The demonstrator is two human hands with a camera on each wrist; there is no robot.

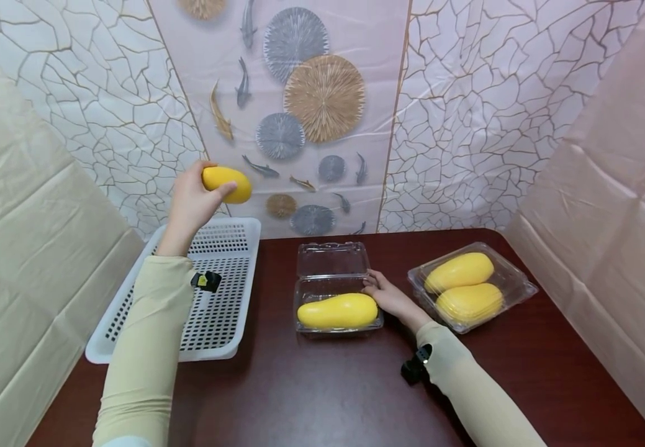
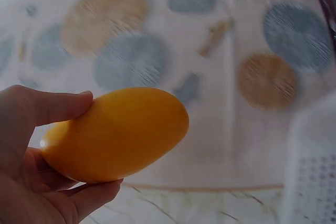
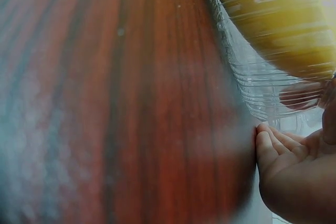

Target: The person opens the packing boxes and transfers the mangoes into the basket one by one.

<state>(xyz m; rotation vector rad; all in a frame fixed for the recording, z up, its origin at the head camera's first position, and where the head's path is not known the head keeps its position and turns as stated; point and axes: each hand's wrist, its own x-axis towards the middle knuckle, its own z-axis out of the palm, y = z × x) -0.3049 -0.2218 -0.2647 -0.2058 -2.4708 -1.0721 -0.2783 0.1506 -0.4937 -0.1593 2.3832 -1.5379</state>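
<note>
My left hand [image 1: 192, 197] holds a smooth yellow mango [image 1: 227, 184] up in the air above the far end of the white basket. In the left wrist view, thumb and fingers grip the mango [image 2: 118, 135] from opposite sides near its pale end. A clear plastic clamshell box [image 1: 311, 287] stands with its lid raised at the back, and one long yellow mango [image 1: 338, 311] lies across its front part. My right hand [image 1: 392, 299] pinches the box's right wall near the hinge; in the right wrist view its fingers [image 3: 270, 148] are at the ribbed plastic.
The white perforated basket [image 1: 246, 279] sits at the left of the dark red table [image 1: 322, 391]. At the right, a closed clear clamshell box [image 1: 514, 287] holds two yellow mangoes [image 1: 462, 271]. Patterned cloth [image 1: 456, 124] hangs behind the table, with plain cloth along both sides.
</note>
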